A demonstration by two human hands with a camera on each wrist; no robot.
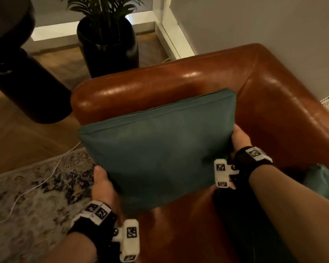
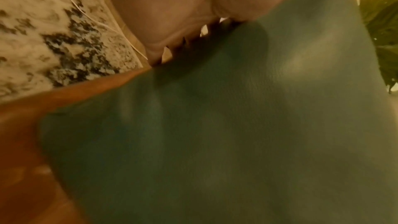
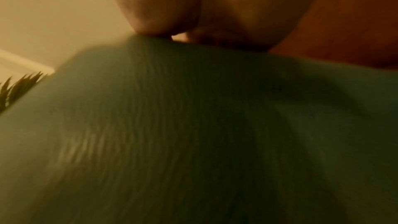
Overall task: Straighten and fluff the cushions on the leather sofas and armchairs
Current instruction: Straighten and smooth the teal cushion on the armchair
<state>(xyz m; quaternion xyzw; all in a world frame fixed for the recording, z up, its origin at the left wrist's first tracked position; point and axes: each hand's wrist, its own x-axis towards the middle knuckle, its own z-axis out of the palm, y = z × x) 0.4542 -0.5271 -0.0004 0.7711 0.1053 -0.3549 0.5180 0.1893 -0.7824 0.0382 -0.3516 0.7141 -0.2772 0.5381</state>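
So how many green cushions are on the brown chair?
2. One cushion is held up between both hands over the chair; a second cushion peeks out at the right edge. Others may be hidden.

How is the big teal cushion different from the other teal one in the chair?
The big teal cushion is held up between the left hand and right hand, in full view; the other teal cushion lies untouched in the armchair, mostly hidden behind the right forearm. Both look the same teal.
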